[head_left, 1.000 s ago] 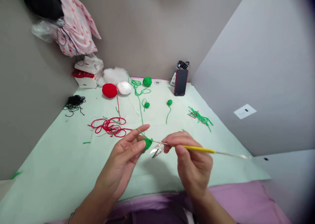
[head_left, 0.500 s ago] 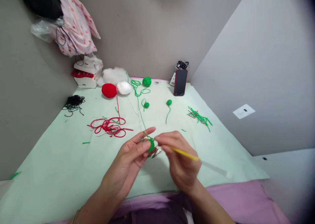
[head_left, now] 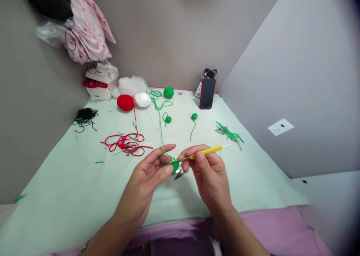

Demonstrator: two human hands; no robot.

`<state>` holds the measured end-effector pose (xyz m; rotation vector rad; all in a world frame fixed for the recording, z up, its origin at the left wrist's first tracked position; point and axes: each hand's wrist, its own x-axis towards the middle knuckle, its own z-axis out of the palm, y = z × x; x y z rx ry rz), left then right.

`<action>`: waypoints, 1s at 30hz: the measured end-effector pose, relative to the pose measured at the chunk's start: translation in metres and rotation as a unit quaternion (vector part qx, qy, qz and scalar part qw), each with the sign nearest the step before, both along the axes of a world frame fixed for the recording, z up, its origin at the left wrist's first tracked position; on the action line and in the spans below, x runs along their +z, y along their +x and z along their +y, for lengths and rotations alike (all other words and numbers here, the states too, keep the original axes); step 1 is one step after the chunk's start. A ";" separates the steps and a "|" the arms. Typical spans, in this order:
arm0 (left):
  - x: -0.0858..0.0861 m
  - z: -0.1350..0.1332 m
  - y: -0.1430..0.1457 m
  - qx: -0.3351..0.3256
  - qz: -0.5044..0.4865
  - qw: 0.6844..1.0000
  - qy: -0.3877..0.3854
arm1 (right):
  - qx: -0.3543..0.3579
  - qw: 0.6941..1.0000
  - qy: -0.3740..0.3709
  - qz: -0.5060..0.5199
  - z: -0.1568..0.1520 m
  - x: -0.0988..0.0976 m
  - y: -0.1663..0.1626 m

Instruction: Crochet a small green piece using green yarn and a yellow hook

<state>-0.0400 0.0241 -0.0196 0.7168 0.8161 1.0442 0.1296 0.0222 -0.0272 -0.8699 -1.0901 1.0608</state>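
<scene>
My left hand point(head_left: 149, 173) pinches a small green crocheted piece point(head_left: 174, 166) between thumb and fingers, and a green yarn strand point(head_left: 160, 130) runs over its forefinger to the back of the table. My right hand point(head_left: 209, 173) grips a yellow-handled crochet hook point(head_left: 206, 151), its metal tip in the green piece and its handle pointing up to the right. Small metal snips point(head_left: 179, 174) show just below the piece; I cannot tell whether they lie on the table or are held in my right hand.
On the pale green cloth point(head_left: 70, 196) lie a tangle of red yarn point(head_left: 125, 143), red point(head_left: 125, 102), white point(head_left: 142, 99) and green point(head_left: 168, 92) yarn balls, two small green pieces point(head_left: 194, 116), green scraps point(head_left: 229, 134), black yarn point(head_left: 84, 117), a phone point(head_left: 206, 93) and a box point(head_left: 99, 87).
My right hand turned the hook: its handle swung from low right, through a blurred downward tilt, to pointing up and right. My left hand stayed on the green piece.
</scene>
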 end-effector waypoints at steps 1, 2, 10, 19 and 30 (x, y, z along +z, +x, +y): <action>0.000 0.000 0.000 0.003 0.001 1.000 0.001 | 0.005 1.000 -0.002 0.007 -0.001 0.001 0.000; 0.001 0.001 -0.001 0.004 0.003 1.000 0.003 | 0.009 1.000 0.000 0.010 -0.002 0.002 0.000; -0.005 -0.001 -0.003 0.052 0.083 0.993 0.060 | -0.056 0.954 0.182 -0.233 -0.017 0.003 -0.001; -0.003 0.002 0.000 -0.013 -0.094 0.992 -0.086 | -0.133 0.881 0.286 -0.353 -0.017 -0.007 -0.003; -0.004 -0.006 0.005 0.029 -0.039 0.999 -0.003 | -0.069 0.950 0.199 -0.228 -0.009 -0.004 -0.011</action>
